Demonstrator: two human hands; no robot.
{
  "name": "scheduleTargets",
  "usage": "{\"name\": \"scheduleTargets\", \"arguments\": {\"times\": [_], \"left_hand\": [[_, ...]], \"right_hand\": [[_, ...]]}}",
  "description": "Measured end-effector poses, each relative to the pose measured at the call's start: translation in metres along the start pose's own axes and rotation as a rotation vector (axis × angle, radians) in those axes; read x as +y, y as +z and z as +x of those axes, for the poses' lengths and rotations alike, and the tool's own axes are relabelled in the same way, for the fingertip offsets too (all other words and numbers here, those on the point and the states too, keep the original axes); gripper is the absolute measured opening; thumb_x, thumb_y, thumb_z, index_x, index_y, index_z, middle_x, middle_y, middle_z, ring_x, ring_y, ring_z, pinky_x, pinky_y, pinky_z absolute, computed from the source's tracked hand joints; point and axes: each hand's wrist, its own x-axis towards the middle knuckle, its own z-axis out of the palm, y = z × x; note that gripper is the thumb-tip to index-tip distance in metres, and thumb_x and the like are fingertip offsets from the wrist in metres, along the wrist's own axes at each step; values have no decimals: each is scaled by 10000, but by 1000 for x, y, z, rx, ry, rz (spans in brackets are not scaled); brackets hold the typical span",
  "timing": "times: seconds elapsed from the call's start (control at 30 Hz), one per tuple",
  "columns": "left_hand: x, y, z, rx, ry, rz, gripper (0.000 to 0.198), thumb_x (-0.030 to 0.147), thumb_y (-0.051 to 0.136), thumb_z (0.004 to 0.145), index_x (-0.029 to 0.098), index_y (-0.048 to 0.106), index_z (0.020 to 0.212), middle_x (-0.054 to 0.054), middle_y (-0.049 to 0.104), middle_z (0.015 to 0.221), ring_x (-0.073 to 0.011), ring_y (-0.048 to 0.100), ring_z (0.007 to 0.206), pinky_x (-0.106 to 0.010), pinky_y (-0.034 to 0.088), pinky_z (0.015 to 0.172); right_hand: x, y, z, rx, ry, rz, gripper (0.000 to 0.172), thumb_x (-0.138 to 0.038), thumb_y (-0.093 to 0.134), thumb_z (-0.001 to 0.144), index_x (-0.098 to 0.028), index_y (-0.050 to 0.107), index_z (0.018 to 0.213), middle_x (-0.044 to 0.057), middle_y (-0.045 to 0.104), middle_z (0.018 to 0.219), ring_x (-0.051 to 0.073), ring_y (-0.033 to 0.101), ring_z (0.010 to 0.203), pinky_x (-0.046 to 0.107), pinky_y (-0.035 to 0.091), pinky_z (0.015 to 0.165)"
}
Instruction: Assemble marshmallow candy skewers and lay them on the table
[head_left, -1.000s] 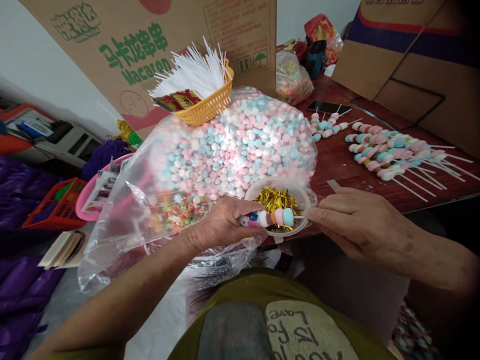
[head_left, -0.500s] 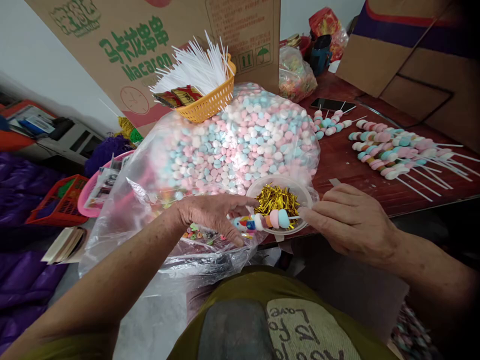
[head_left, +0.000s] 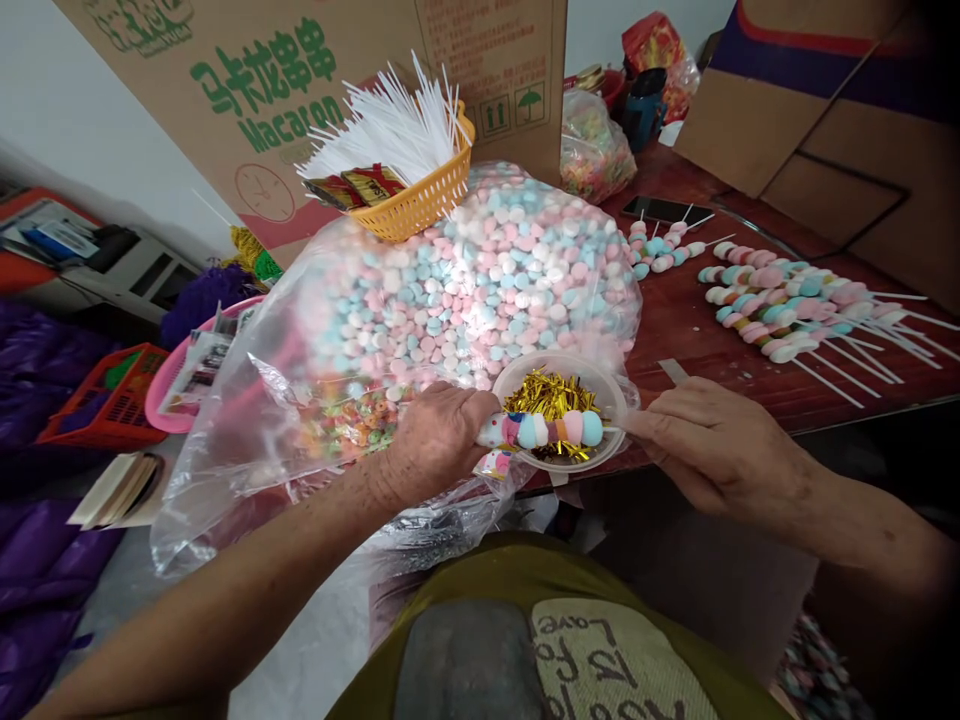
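Observation:
A marshmallow skewer (head_left: pixel 572 428) lies level between my two hands, its pink, blue, white and brown pieces in a row. My right hand (head_left: pixel 724 455) is closed in a pinch on its white stick. At the other end, my left hand (head_left: pixel 442 440) is closed around a printed piece with coloured patterns, partly hidden by the fingers. A small printed flap (head_left: pixel 493 463) hangs just under that grip. Directly beneath the skewer stands a clear plastic bowl (head_left: pixel 618 385) of short gold foil strips (head_left: pixel 547 393).
Behind is a big clear bag of marshmallows (head_left: pixel 450 290), topped by a yellow basket (head_left: pixel 427 205) of white sticks. Finished-looking skewers (head_left: pixel 795 295) lie in a pile on the red table (head_left: pixel 697 345) at right. Cardboard boxes (head_left: pixel 510 40) stand behind. A pink basin (head_left: pixel 161 390) sits left.
My left fingers, stretched loosely along the skewer's end before, are now closed around it. The skewer has shifted slightly right and up over the bowl, with its printed end now partly covered.

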Motion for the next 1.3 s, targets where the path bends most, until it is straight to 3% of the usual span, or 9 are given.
{"name": "scheduleTargets", "arguments": {"times": [0.1,0.2,0.4,0.5,0.6,0.93,1.1,1.2,1.3], "left_hand": [[-5,6,-4,169,63,55,366,420,460,912,161,557,672,-3,549,504,-127,512,483,-262,325,499],[-7,8,-6,171,42,-1,466,524,461,889,165,558,608,6,509,461,-114,474,448,-256,284,457],[-11,3,-8,-227,-41,-529,477,615,642,711,195,706,926,37,595,545,-86,497,479,-199,336,461],[-11,0,-11,-324,-19,-790,615,605,539,805,157,592,1223,8,645,665,-105,531,555,-207,403,515],[-8,-1,-12,-349,-20,-939,455,445,444,922,170,552,1269,3,660,736,-93,540,592,-194,432,552],[11,8,-9,-22,-230,-985,201,253,524,894,156,700,893,-63,716,829,-139,645,742,-243,509,682],[24,14,-5,83,-267,-738,217,242,490,887,160,662,782,-37,694,733,-134,626,679,-256,490,653],[24,15,-3,65,-138,-566,243,268,460,900,163,665,822,-49,702,736,-152,631,688,-298,491,687],[12,7,-3,24,-262,-704,313,352,405,934,183,631,1071,-93,712,980,-169,647,877,-307,506,767]], "right_hand": [[-1,-1,-1,-19,76,117,163,-91,454,873,-171,537,989,67,657,835,191,605,745,325,443,630],[-3,-1,-2,-4,102,201,171,-99,467,876,-183,530,1012,54,660,832,182,608,745,316,464,656],[-1,3,-5,-58,225,445,157,-144,466,899,-207,555,1011,11,656,797,139,609,721,241,466,633],[3,8,-9,-72,295,534,141,-165,476,900,-213,577,986,-8,637,762,120,597,678,215,449,597],[6,12,-13,-60,326,550,145,-179,481,899,-212,592,986,2,644,773,130,602,687,221,449,599],[0,16,-8,-31,236,417,152,-147,485,883,-211,578,985,25,666,813,152,609,755,249,464,658],[-4,22,-6,-9,155,266,140,-115,481,865,-188,581,931,47,665,804,177,604,746,293,451,674],[-7,24,-6,-36,124,245,150,-100,467,863,-181,581,918,64,669,826,191,611,769,308,456,680],[-8,24,-6,-1,140,311,147,-99,465,873,-181,566,942,52,664,811,171,606,751,288,474,673]]}}
